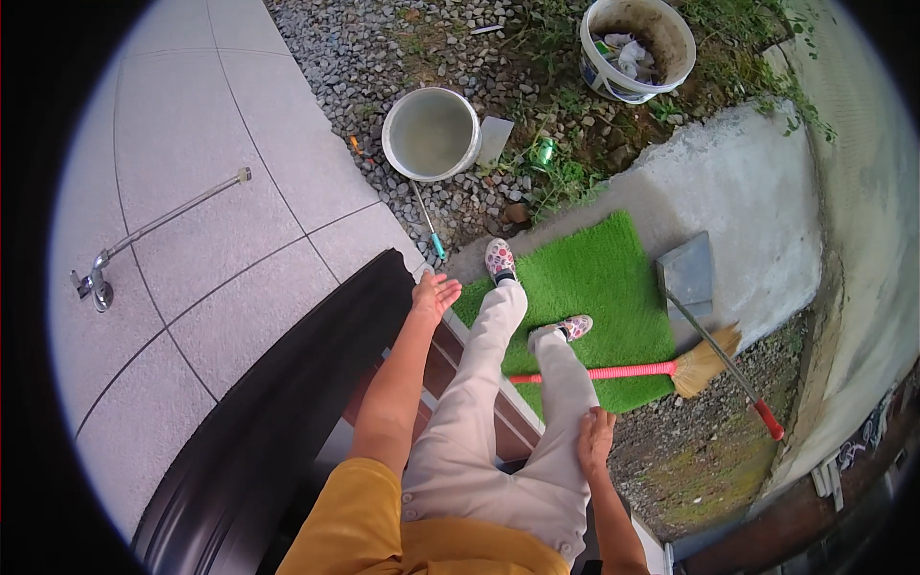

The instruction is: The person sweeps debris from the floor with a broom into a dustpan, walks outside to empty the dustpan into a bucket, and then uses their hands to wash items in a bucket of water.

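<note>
My left hand [437, 293] is held out beside the tiled wall, palm turned up, with nothing in it. Its fingers point toward the green artificial turf mat [596, 287]. My right hand [596, 440] rests empty against the side of my trouser leg [564, 381], fingers extended. Both my feet, in patterned shoes [500, 259], are at the mat. A broom [632, 370] with a red handle lies across the mat, partly hidden behind my leg; its straw head is off the right edge. Beyond it is a grey dustpan [686, 277] with a long, red-gripped handle.
A wall tap [97, 280] with a long spout juts from the tiled wall [194, 144]. On the gravel [359, 65] stand a bucket of cloudy water [431, 135] and a rubbish bucket [675, 43]. A teal-handled tool [438, 244] and a green can [544, 154] lie nearby.
</note>
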Demonstrator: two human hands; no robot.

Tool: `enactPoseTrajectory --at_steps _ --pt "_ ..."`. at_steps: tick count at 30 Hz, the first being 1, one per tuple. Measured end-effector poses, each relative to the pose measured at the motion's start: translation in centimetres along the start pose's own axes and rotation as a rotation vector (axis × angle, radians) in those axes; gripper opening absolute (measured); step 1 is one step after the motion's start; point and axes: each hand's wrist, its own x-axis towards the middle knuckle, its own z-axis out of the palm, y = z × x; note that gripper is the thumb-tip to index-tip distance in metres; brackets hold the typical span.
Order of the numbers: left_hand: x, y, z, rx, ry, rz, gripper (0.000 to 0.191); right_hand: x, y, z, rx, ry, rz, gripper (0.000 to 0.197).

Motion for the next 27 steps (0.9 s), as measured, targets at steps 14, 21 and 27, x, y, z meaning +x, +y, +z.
enactPoseTrajectory --at_steps 14,21,27 --pt "5.5 4.0 -2.7 -0.245 0.048 0.000 0.055 20.9 -9.5 -5.1 -0.142 -0.047 -0.352 0.013" --pt "11.8 5.7 -5.5 -0.220 0.159 0.085 0.057 29.0 -12.0 -1.5 -0.052 -0.197 -0.382 0.014" --pt "20.0 10.1 -3.5 -0.214 0.152 0.170 0.061 39.9 -13.2 3.3 -0.127 -0.262 -0.541 0.011"
